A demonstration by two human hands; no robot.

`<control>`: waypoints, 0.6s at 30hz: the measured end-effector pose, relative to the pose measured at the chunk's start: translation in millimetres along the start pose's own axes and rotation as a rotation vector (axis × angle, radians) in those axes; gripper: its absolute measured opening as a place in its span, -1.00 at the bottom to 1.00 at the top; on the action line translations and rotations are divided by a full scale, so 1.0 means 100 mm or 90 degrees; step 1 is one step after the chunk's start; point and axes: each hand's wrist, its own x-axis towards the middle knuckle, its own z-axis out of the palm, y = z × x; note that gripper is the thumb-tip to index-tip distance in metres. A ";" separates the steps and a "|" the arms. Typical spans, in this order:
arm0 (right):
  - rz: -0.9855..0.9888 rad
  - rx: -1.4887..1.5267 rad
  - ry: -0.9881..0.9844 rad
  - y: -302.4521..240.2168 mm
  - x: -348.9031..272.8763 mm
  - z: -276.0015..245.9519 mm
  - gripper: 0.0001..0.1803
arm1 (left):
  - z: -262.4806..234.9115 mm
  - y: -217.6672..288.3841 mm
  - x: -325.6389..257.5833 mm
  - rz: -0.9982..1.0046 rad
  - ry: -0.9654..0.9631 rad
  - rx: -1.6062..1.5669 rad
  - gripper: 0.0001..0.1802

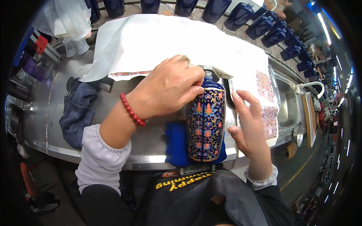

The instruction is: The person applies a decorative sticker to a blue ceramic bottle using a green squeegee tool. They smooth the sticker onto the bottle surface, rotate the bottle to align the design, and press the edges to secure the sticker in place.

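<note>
A dark blue bottle (pixel 205 128) stands in front of me, its side covered with a colourful floral pattern. Its neck (pixel 208 74) looks pale and glassy. Beneath and behind it is a bright blue cloth (pixel 175 143). My left hand (pixel 166 87), with a red bead bracelet at the wrist, is closed at the bottle's upper left shoulder. Whatever its curled fingers grip is hidden, though a pale bit shows beside them. To the bottle's right, my right hand (pixel 249 122) has its fingers and thumb apart, holding nothing.
White paper sheets (pixel 151 41) cover the far worktop. Patterned print sheets (pixel 265 86) lie at the right, before a metal sink (pixel 287 100). A grey-blue towel (pixel 77 113) lies on the left. Several plain dark blue bottles (pixel 239 17) line a curved rack behind.
</note>
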 end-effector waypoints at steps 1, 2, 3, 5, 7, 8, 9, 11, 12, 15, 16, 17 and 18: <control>-0.008 -0.012 -0.005 0.01 -0.01 0.00 -0.22 | -0.01 0.00 0.01 0.000 -0.006 -0.001 -0.81; -0.019 -0.016 -0.002 0.03 -0.02 -0.01 -0.19 | -0.01 0.00 0.01 0.001 -0.012 -0.001 -0.81; -0.021 -0.027 -0.005 0.04 -0.03 -0.01 -0.19 | -0.02 0.00 0.02 -0.001 -0.017 -0.002 -0.81; -0.026 -0.029 0.007 0.04 -0.04 -0.02 -0.21 | -0.02 0.00 0.03 -0.004 -0.029 0.000 -0.80; -0.001 0.016 0.022 0.03 -0.06 -0.01 -0.22 | -0.03 0.00 0.04 -0.002 -0.032 0.004 -0.80; 0.006 0.036 0.026 0.03 -0.06 -0.01 -0.23 | -0.02 0.00 0.04 -0.003 -0.036 0.012 -0.80; 0.016 0.038 0.030 0.02 -0.07 0.00 -0.23 | -0.02 0.00 0.04 0.000 -0.034 0.010 -0.80; 0.022 0.038 0.030 0.02 -0.08 0.00 -0.23 | -0.03 0.00 0.05 0.002 -0.033 0.013 -0.80; 0.020 0.034 0.028 0.02 -0.09 0.01 -0.23 | -0.03 0.00 0.05 0.004 -0.036 0.012 -0.80; 0.018 0.034 0.033 0.04 -0.10 0.01 -0.22 | -0.05 0.00 0.06 0.008 -0.048 0.011 -0.80; 0.013 0.033 0.038 0.05 -0.10 0.01 -0.22 | -0.06 0.00 0.07 0.007 -0.053 0.013 -0.80; 0.007 0.033 0.040 0.05 -0.10 0.01 -0.22 | -0.07 0.00 0.07 0.007 -0.057 0.017 -0.80; 0.007 0.034 0.043 0.06 -0.11 0.01 -0.22 | -0.07 0.01 0.08 0.008 -0.061 0.015 -0.80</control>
